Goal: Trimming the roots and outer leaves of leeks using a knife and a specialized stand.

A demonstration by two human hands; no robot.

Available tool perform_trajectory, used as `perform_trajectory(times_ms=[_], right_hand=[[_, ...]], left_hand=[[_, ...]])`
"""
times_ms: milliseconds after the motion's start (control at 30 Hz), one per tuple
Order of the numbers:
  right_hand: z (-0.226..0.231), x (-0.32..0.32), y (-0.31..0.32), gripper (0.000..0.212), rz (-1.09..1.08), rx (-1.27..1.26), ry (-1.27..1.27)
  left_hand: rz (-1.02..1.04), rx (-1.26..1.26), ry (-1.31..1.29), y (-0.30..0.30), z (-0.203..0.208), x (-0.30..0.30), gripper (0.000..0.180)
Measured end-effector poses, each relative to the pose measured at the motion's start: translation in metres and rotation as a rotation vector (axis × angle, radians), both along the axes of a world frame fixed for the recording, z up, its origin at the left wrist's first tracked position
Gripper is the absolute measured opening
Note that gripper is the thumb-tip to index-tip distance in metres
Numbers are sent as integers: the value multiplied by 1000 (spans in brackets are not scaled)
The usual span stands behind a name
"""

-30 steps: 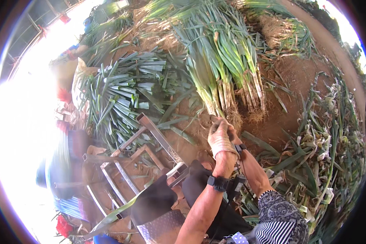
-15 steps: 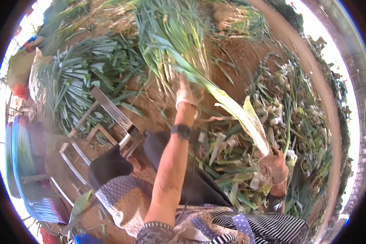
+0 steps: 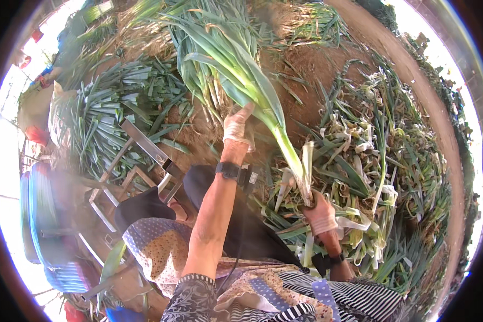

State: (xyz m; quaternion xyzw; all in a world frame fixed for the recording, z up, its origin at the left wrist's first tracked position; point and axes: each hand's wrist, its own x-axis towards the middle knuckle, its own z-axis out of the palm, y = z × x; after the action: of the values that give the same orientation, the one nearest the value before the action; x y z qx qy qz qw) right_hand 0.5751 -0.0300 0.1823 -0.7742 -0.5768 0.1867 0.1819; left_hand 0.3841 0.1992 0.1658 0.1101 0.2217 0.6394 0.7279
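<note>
We have one leek [image 3: 289,150] slanted in front of us: right hand [image 3: 320,214] clenched round its root end, left hand [image 3: 238,127] at its leaves (can't tell if gripping), leaf heap [image 3: 383,155] alongside.

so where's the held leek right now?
Head view, centre: the leek slants up-left from the right hand at its root end, past the left hand, its lower part against the left side of the heap of leaf scraps.

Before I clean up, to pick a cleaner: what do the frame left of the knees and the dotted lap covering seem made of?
Frame: probably metal, dull; a hollow square end shows. Lap covering: likely fabric, matte, draped in soft folds.
</note>
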Motion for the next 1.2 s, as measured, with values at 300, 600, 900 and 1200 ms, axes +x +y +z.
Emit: perform_trajectory(times_ms=[300, 600, 900, 1200], right_hand=[[-36, -49, 70, 42, -54, -139, 44], [-104, -26, 178, 49, -188, -133, 78], [-38, -7, 83, 48, -37, 74, -11], [-32, 17, 3, 44, 276, 331, -288]], left_hand=[[-125, 121, 739, -8, 13, 1, 23], [-157, -248, 331, -19, -10, 9, 21], [522, -575, 581, 24, -35, -37, 58], [155, -281, -67, 13, -11, -18, 58]])
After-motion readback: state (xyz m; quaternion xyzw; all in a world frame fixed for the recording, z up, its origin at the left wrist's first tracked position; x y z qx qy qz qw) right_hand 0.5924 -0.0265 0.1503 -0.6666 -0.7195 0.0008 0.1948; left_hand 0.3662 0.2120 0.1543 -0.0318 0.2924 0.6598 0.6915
